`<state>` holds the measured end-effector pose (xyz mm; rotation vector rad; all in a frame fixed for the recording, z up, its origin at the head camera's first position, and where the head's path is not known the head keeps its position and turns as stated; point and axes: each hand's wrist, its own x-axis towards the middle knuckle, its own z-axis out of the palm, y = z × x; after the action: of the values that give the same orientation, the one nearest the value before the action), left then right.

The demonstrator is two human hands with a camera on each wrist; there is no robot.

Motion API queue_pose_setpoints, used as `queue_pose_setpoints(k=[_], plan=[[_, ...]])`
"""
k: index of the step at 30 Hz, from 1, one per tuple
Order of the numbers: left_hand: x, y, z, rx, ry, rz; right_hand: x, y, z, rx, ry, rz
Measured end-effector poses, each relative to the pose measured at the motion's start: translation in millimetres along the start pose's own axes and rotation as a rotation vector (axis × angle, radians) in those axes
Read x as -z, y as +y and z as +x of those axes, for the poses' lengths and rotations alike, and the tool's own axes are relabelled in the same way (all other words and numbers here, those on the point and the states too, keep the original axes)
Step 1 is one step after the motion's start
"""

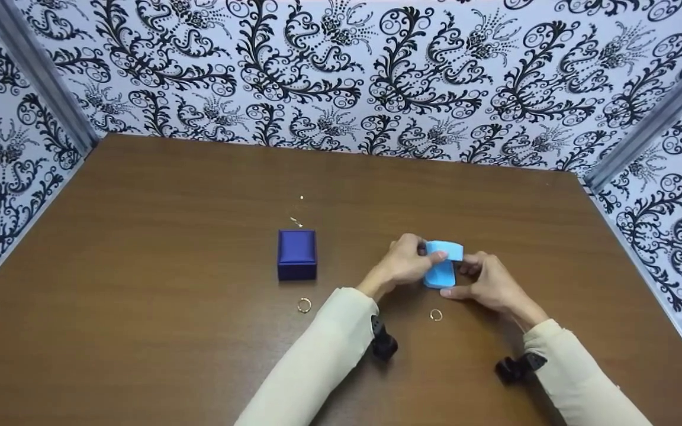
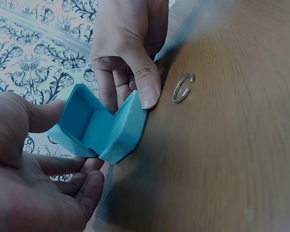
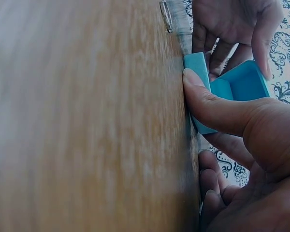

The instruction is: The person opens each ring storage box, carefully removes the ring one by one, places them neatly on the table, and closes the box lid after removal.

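A small light-blue jewelry box (image 1: 440,275) stands with its hinged lid raised, toward the right of the table. My left hand (image 1: 405,260) grips the lid, its thumb on the lid's edge in the left wrist view. With thumb and fingers, my right hand (image 1: 491,284) holds the lower half; its thumb (image 3: 210,104) lies along that half in the right wrist view. Blue inner walls (image 2: 97,130) show between the two halves. Just in front of the box lies a thin metal ring (image 1: 436,315), which has a gap in its band (image 2: 183,88).
To the left sits a closed dark-blue box (image 1: 297,254). A gold-colored ring (image 1: 304,305) lies in front of it, and a small shiny piece of jewelry (image 1: 296,222) lies behind it. Patterned wall panels (image 1: 329,77) border the brown table (image 1: 140,236) at the back and sides.
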<state>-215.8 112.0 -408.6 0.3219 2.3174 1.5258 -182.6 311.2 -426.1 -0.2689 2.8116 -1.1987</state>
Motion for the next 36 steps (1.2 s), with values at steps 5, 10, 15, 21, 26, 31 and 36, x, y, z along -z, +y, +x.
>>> queue_pose_setpoints(k=[5, 10, 15, 21, 26, 31, 36], plan=[[1.7, 0.0, -2.4, -0.037, -0.027, 0.033, -0.1, 1.4, 0.8, 0.001, -0.001, 0.002], [2.2, 0.8, -6.3, -0.059, -0.027, 0.090, 0.2, 3.2, 1.5, 0.005, -0.015, 0.004], [-0.4, -0.1, -11.9, -0.100, -0.001, 0.199, -0.3, 3.4, 2.0, 0.028, -0.023, 0.020], [-5.7, -3.9, -17.1, -0.213, 0.035, 0.390, -0.4, 2.7, 1.9, 0.039, -0.007, 0.001], [-9.1, -4.8, -20.0, -0.222, 0.056, 0.478, -0.5, 2.6, 2.1, 0.038, -0.008, 0.012], [-10.4, -5.7, -21.3, -0.226, 0.067, 0.520, -0.5, 2.2, 2.5, 0.044, -0.013, 0.029], [-10.7, -6.9, -21.4, -0.234, 0.068, 0.509, -0.6, 3.6, 2.4, 0.048, -0.020, 0.023]])
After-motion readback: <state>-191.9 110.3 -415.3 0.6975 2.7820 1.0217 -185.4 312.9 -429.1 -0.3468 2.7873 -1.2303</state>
